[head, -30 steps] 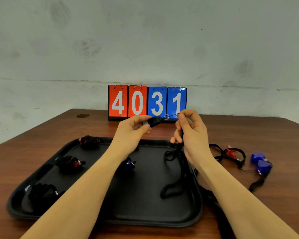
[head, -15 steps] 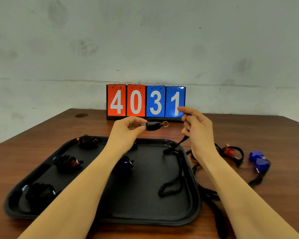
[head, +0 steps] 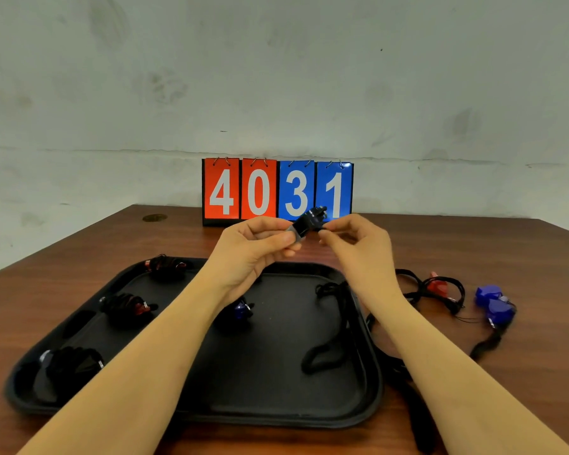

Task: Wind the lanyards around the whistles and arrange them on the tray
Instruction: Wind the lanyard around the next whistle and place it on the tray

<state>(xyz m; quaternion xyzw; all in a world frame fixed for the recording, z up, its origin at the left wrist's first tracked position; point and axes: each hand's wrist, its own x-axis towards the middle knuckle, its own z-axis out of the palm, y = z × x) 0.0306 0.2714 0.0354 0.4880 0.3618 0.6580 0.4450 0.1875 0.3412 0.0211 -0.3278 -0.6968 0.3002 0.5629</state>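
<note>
Black tray (head: 368,402) on a brown wooden bench (head: 523,257), holding four wound bundles: one with red showing at the far left corner (head: 166,267), one with red midway along the left side (head: 125,305), one with a pale end at the near left corner (head: 69,364), and a blue one (head: 242,311) near the middle, partly hidden by the left forearm. Right half of the tray floor taken up only by a loose black lanyard (head: 334,330), running from the far right corner down to a loop, then over the rim and along the bench toward the viewer.

Raised above the tray's far edge, in front of a scoreboard (head: 278,190) reading 4031: a black whistle (head: 306,221), tilted, far end higher. Left hand (head: 253,247) pinching the whistle's near end between thumb and fingers. Right hand (head: 358,238) with fingertips pressed together at the whistle's far end, apparently pinching cord there; hard to make out the cord itself.

Right of the tray, on the bench, not yet wound: a red whistle (head: 439,285) in tangled black cord and two blue whistles (head: 493,303) touching, with a cord trailing toward the viewer.

Roughly halfway by this count: four finished, a fifth just starting its winding, three waiting.
</note>
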